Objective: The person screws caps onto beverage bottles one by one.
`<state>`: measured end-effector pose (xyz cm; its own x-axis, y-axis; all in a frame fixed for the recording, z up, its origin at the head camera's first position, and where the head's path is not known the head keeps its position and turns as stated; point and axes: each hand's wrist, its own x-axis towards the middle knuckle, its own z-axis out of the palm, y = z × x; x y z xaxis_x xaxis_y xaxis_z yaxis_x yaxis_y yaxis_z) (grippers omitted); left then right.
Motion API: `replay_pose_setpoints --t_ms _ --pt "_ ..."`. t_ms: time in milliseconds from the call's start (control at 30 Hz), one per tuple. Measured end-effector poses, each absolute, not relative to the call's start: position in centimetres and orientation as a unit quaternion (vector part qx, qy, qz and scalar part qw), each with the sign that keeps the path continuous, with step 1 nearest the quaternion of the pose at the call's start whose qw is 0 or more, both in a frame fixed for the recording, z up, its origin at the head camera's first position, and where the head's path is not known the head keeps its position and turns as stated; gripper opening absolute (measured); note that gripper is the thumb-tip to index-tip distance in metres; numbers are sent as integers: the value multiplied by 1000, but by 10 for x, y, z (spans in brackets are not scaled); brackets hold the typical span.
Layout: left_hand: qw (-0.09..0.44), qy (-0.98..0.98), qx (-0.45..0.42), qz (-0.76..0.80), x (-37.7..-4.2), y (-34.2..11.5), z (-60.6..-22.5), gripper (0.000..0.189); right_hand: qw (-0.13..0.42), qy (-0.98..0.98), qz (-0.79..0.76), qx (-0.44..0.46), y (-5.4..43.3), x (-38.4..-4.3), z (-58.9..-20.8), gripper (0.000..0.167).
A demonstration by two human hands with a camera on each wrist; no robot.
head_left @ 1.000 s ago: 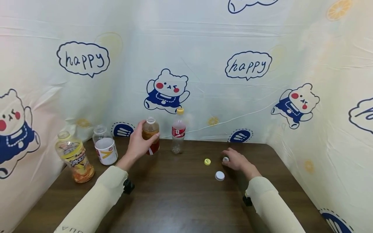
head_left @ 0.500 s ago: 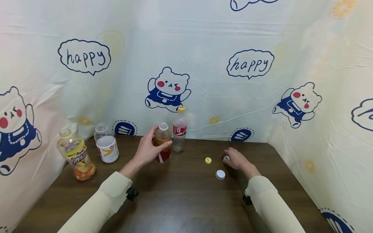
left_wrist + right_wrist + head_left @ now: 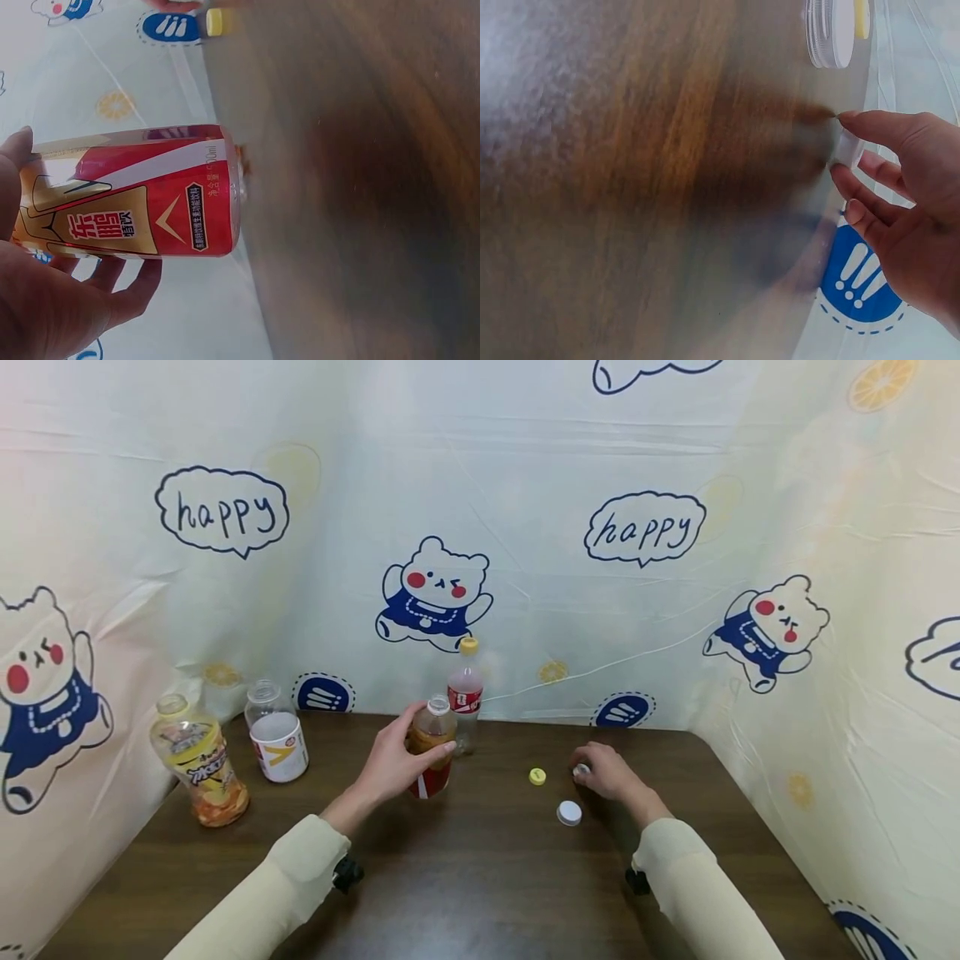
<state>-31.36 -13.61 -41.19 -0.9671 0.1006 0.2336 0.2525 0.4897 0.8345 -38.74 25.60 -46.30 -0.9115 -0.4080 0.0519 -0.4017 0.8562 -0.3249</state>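
In the head view, at the left, stood a yellow-labelled bottle [image 3: 198, 766]. Near the centre, your left hand [image 3: 392, 762] gripped a red-and-gold drink bottle [image 3: 432, 735], on which 东鹏特饮 could be read. Right of centre, your right hand [image 3: 609, 772] pinched a small white cap [image 3: 581, 769]. The table [image 3: 480, 877] was brown, wood-grained; the pale curtain [image 3: 525, 452] behind said "happy".

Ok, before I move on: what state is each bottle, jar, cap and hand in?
Red-and-gold bottle: uncapped, in the left hand
Left hand: gripping that bottle
Small white cap: off, in the right hand
Right hand: pinching that cap
Red-labelled clear bottle: capped, standing
Yellow-labelled bottle: uncapped, standing
Jar: uncapped, standing
Yellow cap: loose
Larger white cap: loose
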Motion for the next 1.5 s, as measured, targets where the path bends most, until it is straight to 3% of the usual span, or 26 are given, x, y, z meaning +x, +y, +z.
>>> replay_pose_setpoints --t_ms 500,733,1200,1500 --pt "56 -855 -123 -500 -305 -109 -424 80 -13 952 -221 -211 256 -384 -458 28" --pt "47 -853 -126 -504 -304 -101 -435 82 -30 944 -258 -203 253 -381 -452 26" --pt "57 -849 -155 -503 -303 -87 -429 76 17 906 -370 -204 230 -362 -413 22" --pt "59 -850 -164 -498 -300 -79 -425 76 5 882 -402 -246 211 -348 -380 30"
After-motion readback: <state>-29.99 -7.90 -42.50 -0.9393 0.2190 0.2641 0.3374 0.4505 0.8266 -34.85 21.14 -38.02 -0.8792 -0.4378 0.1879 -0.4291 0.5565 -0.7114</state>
